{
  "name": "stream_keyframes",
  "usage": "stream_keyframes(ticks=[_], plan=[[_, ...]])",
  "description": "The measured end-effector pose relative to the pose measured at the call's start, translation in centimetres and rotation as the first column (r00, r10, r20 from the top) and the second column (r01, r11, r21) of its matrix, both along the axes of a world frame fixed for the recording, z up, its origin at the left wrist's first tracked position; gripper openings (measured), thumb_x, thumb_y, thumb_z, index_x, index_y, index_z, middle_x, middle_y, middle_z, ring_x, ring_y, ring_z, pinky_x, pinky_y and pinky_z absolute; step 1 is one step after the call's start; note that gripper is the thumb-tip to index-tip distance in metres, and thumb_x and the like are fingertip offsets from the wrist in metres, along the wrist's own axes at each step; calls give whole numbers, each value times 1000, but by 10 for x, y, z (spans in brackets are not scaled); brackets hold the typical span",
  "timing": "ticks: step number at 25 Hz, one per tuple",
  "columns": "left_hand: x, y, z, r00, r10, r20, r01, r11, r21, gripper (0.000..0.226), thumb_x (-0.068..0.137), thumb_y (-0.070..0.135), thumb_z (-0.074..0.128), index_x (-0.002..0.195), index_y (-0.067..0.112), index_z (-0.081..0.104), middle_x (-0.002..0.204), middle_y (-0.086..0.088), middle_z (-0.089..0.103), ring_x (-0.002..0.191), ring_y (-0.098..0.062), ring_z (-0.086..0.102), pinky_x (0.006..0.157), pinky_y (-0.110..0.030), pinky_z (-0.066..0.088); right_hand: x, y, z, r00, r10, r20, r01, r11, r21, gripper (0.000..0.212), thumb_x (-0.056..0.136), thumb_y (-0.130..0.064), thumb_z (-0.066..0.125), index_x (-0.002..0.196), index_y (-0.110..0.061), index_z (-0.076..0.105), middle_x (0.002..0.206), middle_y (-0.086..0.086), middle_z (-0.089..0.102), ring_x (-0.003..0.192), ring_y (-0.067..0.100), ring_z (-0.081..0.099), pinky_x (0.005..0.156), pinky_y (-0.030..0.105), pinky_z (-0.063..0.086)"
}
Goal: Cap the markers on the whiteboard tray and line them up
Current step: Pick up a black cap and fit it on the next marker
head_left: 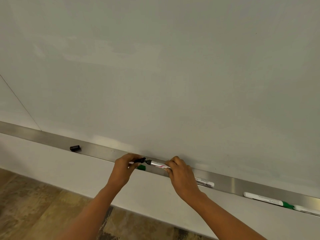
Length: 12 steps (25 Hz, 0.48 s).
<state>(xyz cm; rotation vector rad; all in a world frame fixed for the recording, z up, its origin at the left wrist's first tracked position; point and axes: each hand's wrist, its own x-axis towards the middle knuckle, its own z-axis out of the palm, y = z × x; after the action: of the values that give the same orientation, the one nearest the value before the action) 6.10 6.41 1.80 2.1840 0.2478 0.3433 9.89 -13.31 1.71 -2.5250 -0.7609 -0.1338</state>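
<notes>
Hands point(125, 166) point(180, 172) gripping cylindrical marker point(156, 164), black cap point(140, 160) — brushed-metal tray point(97, 150)

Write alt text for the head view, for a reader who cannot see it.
Two hands meet over a metal tray under a whiteboard: the left hand brings a black cap to the tip of a marker held by the right hand. A loose black cap lies left; more markers lie right.
</notes>
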Motion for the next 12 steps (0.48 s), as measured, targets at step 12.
stream_keyframes(ticks=[12], plan=[[-2, -43, 24, 966, 256, -25, -155, 503, -850, 16, 79, 4, 64, 94, 8, 68, 90, -7, 68, 94, -22, 63, 90, -30, 46, -10, -6, 12, 994, 70, -82, -55, 984, 172, 28, 97, -23, 37, 121, -19, 50, 104, 7, 57, 94, 20, 50, 76, 27, 38]])
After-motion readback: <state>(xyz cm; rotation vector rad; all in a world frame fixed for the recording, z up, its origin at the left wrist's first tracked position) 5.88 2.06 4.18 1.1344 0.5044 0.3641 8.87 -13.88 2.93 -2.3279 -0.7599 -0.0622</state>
